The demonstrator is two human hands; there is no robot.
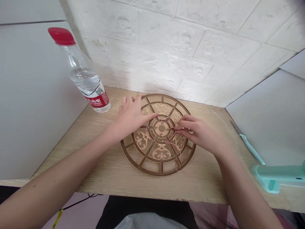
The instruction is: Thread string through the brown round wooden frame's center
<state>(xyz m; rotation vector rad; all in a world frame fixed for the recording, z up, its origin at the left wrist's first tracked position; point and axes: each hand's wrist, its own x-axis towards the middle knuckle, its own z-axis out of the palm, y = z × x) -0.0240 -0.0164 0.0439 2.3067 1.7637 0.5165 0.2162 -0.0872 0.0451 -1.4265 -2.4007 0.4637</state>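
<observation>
A round brown wheel-like frame (162, 173) with spokes and lighter scroll-shaped inlays lies flat on the wooden tabletop. Thin red-and-white wire (175, 144) loops around its inner ring and trails over the lower right part. My left hand (131, 114) rests on the frame's upper left side, fingers spread over the rim, thumb stretched to the inner ring near the wire. At the ring's right side, my right hand (194, 130) is closed in a pinch, fingertips on the wire. The exact hold between those fingertips is small and partly hidden.
A water bottle (87, 76) with a red cap stands at the left by a white panel. On the right lie a knife (251, 148) with a pale blue handle and a mint-green plastic object (274, 175). A white brick-patterned wall (166, 47) closes off the back.
</observation>
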